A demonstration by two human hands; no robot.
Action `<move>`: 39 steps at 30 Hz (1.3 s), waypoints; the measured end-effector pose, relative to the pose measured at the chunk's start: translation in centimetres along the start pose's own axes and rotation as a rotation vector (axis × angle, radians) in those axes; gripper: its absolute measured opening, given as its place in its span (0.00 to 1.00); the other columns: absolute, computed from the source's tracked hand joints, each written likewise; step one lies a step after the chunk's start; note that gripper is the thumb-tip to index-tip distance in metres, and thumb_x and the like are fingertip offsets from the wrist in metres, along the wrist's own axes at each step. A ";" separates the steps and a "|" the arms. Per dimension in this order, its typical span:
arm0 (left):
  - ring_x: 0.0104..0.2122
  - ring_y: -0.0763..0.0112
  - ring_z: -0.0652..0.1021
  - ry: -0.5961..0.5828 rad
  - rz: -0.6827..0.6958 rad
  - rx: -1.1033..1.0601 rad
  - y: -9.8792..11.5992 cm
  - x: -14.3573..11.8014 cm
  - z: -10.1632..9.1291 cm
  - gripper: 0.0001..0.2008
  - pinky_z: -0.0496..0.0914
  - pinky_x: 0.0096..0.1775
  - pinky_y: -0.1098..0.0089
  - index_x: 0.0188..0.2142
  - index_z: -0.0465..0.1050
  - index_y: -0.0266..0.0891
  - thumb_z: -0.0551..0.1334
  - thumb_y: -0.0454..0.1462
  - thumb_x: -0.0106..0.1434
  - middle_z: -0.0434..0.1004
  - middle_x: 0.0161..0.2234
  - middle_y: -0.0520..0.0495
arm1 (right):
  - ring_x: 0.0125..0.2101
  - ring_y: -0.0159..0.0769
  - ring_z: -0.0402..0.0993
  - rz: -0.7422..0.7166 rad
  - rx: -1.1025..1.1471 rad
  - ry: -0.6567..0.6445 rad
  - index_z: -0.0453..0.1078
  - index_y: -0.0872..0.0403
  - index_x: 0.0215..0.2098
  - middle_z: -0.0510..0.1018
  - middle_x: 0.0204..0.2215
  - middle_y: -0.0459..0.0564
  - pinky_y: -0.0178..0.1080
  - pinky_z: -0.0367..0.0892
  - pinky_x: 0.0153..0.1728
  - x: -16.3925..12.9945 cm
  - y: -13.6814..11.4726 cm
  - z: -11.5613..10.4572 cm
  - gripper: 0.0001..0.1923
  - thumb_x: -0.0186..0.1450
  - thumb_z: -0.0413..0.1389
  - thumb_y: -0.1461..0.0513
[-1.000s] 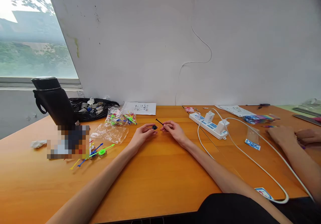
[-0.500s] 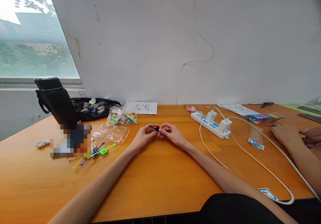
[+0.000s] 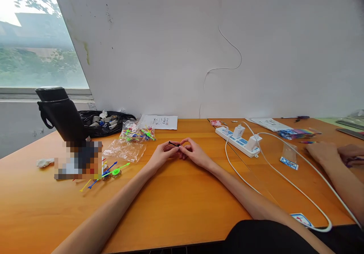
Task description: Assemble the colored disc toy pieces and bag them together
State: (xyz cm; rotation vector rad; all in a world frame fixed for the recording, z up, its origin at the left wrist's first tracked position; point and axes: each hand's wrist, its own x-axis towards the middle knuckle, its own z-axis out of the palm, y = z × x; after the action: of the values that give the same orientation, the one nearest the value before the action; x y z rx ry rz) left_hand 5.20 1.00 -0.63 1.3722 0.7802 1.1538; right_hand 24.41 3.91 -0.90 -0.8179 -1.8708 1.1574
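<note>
The left hand (image 3: 163, 154) and the right hand (image 3: 195, 153) meet at their fingertips over the middle of the wooden table (image 3: 176, 204), and between them they pinch a small black piece with a thin black stick (image 3: 173, 144) poking out toward the left. The fingers of both hands are curled close together, nearly closed around it; how the piece and stick are joined I cannot tell, since the fingertips cover that spot. The main risk, as I judge it, is the grip: the part is tiny and held only by fingertip pressure just above the table, so a slip could send it rolling away. The thin stick could also bend or snap if the hands push at an angle. To the left lie a clear bag (image 3: 125, 150), a bag of coloured sticks (image 3: 137, 132) and some finished coloured pieces (image 3: 109, 171), where a dropped part might get lost. Another person's hands (image 3: 335, 153) rest at the far right, well apart, near a power strip (image 3: 238, 141).
</note>
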 end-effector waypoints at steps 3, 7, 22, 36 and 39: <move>0.40 0.63 0.82 0.005 -0.005 -0.034 0.2 -0.1 0.2 0.21 0.73 0.53 0.57 0.48 0.75 0.35 0.68 0.46 0.61 0.82 0.42 0.40 | 0.28 0.33 0.74 -0.014 -0.052 -0.020 0.64 0.53 0.50 0.79 0.28 0.47 0.37 0.70 0.33 -0.1 -0.5 0.0 0.22 0.69 0.54 0.45; 0.38 0.64 0.82 -0.018 0.016 -0.044 0.4 -0.1 0.3 0.21 0.73 0.52 0.58 0.49 0.77 0.35 0.68 0.47 0.61 0.82 0.43 0.40 | 0.32 0.34 0.75 -0.029 -0.119 -0.067 0.70 0.54 0.53 0.79 0.31 0.49 0.37 0.70 0.37 -0.3 -1.2 -0.2 0.24 0.70 0.52 0.46; 0.37 0.65 0.81 0.022 0.033 0.018 0.4 -0.2 0.3 0.21 0.74 0.50 0.61 0.49 0.78 0.36 0.68 0.47 0.61 0.83 0.41 0.42 | 0.33 0.34 0.74 -0.064 -0.141 -0.108 0.69 0.53 0.60 0.78 0.32 0.49 0.37 0.69 0.38 -0.4 -1.4 -0.2 0.26 0.72 0.49 0.47; 0.40 0.62 0.82 0.057 0.007 0.003 0.3 -0.2 0.3 0.21 0.74 0.50 0.61 0.47 0.79 0.36 0.68 0.48 0.60 0.83 0.44 0.40 | 0.36 0.36 0.74 -0.033 -0.148 -0.090 0.73 0.53 0.54 0.80 0.37 0.51 0.39 0.69 0.42 -0.2 -0.9 -0.3 0.24 0.72 0.50 0.47; 0.41 0.62 0.82 0.057 -0.002 -0.002 0.2 -0.2 0.3 0.22 0.74 0.50 0.62 0.47 0.78 0.35 0.68 0.48 0.60 0.83 0.44 0.40 | 0.38 0.37 0.74 -0.036 -0.131 -0.106 0.71 0.51 0.58 0.80 0.41 0.51 0.40 0.69 0.44 0.0 -0.6 -0.3 0.24 0.72 0.50 0.48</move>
State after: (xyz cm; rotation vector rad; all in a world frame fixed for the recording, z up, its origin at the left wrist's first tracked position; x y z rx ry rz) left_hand 5.41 0.71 -0.45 1.3420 0.8203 1.1963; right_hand 24.62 3.76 -0.23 -0.8048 -2.0579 1.0829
